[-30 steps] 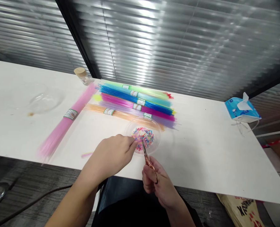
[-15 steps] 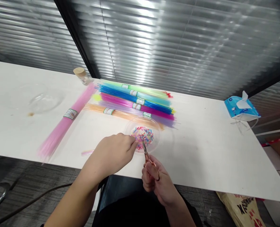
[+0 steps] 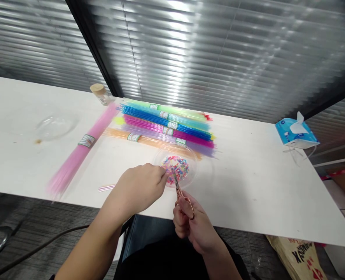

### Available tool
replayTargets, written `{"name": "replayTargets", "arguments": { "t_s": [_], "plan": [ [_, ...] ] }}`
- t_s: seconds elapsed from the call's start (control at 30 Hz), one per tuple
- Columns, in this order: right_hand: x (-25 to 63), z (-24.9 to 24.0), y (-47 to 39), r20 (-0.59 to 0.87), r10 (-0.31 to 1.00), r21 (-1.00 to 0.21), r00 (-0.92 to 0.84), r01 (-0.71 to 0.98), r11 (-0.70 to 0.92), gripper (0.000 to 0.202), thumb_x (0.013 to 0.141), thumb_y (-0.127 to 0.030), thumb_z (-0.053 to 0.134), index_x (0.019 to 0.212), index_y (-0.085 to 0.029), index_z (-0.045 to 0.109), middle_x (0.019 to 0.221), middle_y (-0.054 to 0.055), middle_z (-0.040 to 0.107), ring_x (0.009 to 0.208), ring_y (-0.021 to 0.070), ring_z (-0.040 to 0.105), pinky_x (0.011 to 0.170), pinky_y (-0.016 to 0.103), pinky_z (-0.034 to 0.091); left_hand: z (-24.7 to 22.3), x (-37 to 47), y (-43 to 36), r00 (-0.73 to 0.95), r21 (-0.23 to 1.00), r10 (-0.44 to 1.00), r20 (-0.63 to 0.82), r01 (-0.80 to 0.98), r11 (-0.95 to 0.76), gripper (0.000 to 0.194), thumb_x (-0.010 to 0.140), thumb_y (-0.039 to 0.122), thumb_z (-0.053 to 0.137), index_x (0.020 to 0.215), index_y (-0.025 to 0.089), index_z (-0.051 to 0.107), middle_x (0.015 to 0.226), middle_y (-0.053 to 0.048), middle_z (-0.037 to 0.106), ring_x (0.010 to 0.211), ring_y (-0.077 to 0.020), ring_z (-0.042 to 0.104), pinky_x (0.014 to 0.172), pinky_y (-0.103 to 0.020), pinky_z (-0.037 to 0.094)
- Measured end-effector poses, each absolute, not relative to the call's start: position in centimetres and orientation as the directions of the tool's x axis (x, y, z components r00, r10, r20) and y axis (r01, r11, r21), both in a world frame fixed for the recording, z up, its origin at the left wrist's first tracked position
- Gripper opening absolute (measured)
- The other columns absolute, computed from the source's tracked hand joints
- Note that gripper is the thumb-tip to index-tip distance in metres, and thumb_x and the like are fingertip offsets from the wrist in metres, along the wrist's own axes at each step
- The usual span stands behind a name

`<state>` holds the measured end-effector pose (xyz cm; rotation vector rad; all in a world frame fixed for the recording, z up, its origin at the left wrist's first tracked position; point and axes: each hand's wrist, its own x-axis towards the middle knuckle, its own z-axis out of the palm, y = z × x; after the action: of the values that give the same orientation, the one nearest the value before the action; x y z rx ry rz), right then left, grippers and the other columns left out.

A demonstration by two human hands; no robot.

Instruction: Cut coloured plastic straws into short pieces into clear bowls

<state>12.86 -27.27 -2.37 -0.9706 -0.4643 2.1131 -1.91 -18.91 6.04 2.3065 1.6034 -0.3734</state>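
Note:
My left hand [image 3: 144, 182] is closed in a pinch beside a clear round bowl [image 3: 193, 173]. Pale pink plastic straws [image 3: 106, 188] stick out to the left from behind my wrist and appear to be the ones in its grip; the fingertips are partly hidden. In my right hand [image 3: 190, 221] is a pair of rose-gold scissors [image 3: 176, 186], thumb and fingers in the loops. Their blades point up over the bowl, right by the left fingertips. Many short multicoloured straw pieces [image 3: 179, 167] lie inside the bowl.
Bundles of long coloured straws, such as a blue bundle [image 3: 149, 116] and an orange bundle [image 3: 116, 134], lie behind the bowl. A pink bundle [image 3: 76, 159] slants at left. Further off are a cork-lidded jar [image 3: 100, 93], a clear dish [image 3: 55, 126] and a tissue pack [image 3: 296, 134].
The scissors and my right hand have shifted slightly left, bringing the blades nearer the left fingertips. My left hand has hardly moved.

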Motion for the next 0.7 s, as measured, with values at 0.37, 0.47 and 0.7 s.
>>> {"name": "replayTargets", "arguments": {
  "t_s": [0.37,0.47,0.7],
  "plan": [
    [12.97,-2.3,-26.99,-0.484,0.747,-0.585,-0.456,-0.466,-0.664,0.054,0.078,-0.068,0.058,0.073,-0.022,0.03,0.046,-0.013,0.025,0.041,0.0035,0.007,0.038,0.018,0.005,6.37,-2.03,-18.85,0.373,0.18,0.836,-0.403,0.928,-0.327,0.046,0.094,0.039,0.023,0.077,0.02,0.062,0.077,-0.009,0.065,0.072,-0.0269,0.063,0.058,-0.033,0.035],
    [12.98,-2.53,-26.98,-0.463,0.757,-0.594,-0.461,-0.473,-0.651,0.054,0.079,-0.069,0.056,0.072,-0.022,0.029,0.046,-0.013,0.024,0.042,0.0037,0.006,0.039,0.018,0.005,6.34,-2.15,-18.73,0.407,0.222,0.819,-0.405,0.912,-0.344,0.047,0.094,0.04,0.024,0.075,0.02,0.061,0.077,-0.008,0.065,0.072,-0.0257,0.063,0.058,-0.032,0.034],
    [12.84,-2.54,-27.21,-0.473,0.775,-0.59,-0.418,-0.503,-0.631,0.05,0.079,-0.062,0.063,0.075,-0.023,0.032,0.045,-0.013,0.029,0.04,0.004,0.009,0.038,0.018,0.007,6.2,-2.28,-18.4,0.388,0.241,0.83,-0.401,0.919,-0.313,0.046,0.094,0.042,0.025,0.07,0.02,0.058,0.077,-0.008,0.065,0.072,-0.0256,0.063,0.057,-0.032,0.033]
  ]
}}
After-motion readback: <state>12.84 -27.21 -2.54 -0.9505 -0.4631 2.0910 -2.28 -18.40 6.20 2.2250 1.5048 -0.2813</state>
